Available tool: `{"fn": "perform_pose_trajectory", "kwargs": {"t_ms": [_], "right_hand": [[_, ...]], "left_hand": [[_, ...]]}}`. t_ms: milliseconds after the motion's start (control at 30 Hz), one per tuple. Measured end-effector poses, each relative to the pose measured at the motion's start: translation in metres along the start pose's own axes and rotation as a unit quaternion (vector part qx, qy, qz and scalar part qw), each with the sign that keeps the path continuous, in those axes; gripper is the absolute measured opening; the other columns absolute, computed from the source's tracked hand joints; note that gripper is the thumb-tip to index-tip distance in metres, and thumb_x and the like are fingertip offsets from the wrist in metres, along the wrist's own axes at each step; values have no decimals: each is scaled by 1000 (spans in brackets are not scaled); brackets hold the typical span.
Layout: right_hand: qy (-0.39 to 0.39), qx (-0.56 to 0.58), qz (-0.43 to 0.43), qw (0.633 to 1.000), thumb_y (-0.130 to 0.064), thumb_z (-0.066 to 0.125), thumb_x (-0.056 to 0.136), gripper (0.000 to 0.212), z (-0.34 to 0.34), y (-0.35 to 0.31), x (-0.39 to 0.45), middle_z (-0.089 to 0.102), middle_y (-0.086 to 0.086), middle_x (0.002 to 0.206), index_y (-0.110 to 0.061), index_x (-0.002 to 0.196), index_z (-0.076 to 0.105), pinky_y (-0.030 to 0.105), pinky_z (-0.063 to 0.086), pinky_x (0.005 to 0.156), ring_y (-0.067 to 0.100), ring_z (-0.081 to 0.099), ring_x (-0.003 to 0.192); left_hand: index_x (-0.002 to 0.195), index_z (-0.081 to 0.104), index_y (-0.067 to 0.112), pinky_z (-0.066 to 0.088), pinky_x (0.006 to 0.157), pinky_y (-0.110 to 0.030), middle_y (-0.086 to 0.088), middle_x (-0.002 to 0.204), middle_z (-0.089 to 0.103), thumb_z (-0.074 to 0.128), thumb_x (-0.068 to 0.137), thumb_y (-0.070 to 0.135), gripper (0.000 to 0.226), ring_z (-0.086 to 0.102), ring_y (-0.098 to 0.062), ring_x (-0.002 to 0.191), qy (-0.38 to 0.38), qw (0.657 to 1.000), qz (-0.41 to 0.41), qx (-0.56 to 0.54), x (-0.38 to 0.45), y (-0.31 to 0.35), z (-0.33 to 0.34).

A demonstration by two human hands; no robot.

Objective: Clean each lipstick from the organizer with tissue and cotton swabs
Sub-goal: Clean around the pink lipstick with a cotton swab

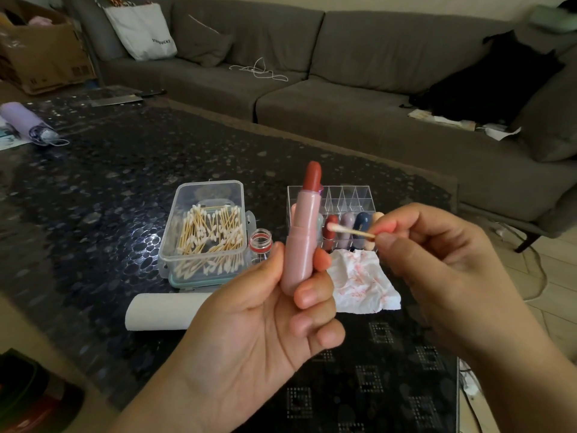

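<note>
My left hand (268,310) grips a pink lipstick tube (303,232) upright, its red stick twisted up and uncapped. My right hand (437,260) pinches a cotton swab (349,230) by one end, its white tip pointing left and stopping just right of the tube. Behind them stands the clear organizer (352,195) with several capped lipsticks (346,226) in its front row. A crumpled tissue (362,282) with red smears lies flat on the table in front of the organizer.
A clear box of cotton swabs (206,232) sits open to the left, a small open bottle (260,243) beside it. A tissue roll (162,310) lies near the front. A purple folded umbrella (28,123) rests at the far left. A grey sofa (343,89) runs behind the dark table (109,182).
</note>
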State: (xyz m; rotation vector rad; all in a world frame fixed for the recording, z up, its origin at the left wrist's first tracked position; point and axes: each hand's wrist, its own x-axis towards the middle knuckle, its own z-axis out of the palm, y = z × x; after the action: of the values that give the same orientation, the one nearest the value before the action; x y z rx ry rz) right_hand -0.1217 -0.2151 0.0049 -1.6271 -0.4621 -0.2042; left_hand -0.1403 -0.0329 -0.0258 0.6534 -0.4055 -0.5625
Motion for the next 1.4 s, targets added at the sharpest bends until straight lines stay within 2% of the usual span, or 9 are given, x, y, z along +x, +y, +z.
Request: {"fn": "perform_pose_trajectory", "kwargs": {"t_ms": [100,200,367,467,667,767,867,1000,1400], "right_hand": [[53,1,22,998,-25,66,76,5,-7,-1,0,48,-6,54,-25,74,71,13,37,53,6,42,53],[96,12,36,995,-16,63,86,18,-12,-4,0,51,-7,53,-26,73,71,11,40,52,4,45,52],[115,-41,152,981,-14,57,91,23,-25,0,-1,56,-4,55,-21,73,70,21,40,56,5,47,52],[106,12,189,976,-12,56,91,29,-30,-1,-3,54,-2,57,-21,68,70,24,40,58,7,45,54],[77,159,188,966,-10,51,93,36,-39,-12,-8,54,-2,62,-23,66,70,24,41,63,8,47,61],[66,202,187,959,-10,50,93,36,-42,-14,-9,54,-3,62,-23,66,70,25,39,64,8,47,62],[62,223,181,956,-10,49,93,34,-44,-16,-9,57,-3,62,-21,68,69,23,41,63,8,48,62],[49,235,174,955,-11,49,94,27,-43,-17,-10,60,-1,65,-16,75,68,22,45,63,9,52,61],[55,184,180,965,-12,51,94,32,-37,-13,-9,57,-4,63,-22,70,70,25,40,65,9,49,65]], "left_hand": [[92,65,7,53,60,-29,-7,67,60,61,85,38,33,59,-16,58,159,984,69,48,2,0,3],[99,57,5,55,69,-34,-9,83,72,53,84,36,35,69,-22,76,271,925,96,249,4,-4,0],[104,55,33,49,89,-31,18,102,69,54,89,30,15,64,-2,99,309,816,45,487,17,-17,-13],[97,60,35,47,80,-21,12,98,64,60,88,30,10,61,-6,95,337,751,32,567,30,-22,-18],[89,65,28,58,72,-42,5,82,63,69,84,19,11,62,-13,80,359,689,-8,630,50,-28,-16],[90,65,24,58,69,-38,4,77,65,69,84,17,10,65,-15,73,346,666,-29,660,51,-32,-19],[83,61,24,54,68,-30,5,66,62,68,85,21,9,64,-12,66,324,613,-47,719,50,-36,-23],[78,58,27,44,64,-19,11,68,60,70,83,21,14,60,-7,69,313,588,-78,742,50,-40,-27],[71,56,21,51,72,-29,2,68,65,67,83,18,16,64,-13,70,314,587,-92,740,47,-41,-33]]}}
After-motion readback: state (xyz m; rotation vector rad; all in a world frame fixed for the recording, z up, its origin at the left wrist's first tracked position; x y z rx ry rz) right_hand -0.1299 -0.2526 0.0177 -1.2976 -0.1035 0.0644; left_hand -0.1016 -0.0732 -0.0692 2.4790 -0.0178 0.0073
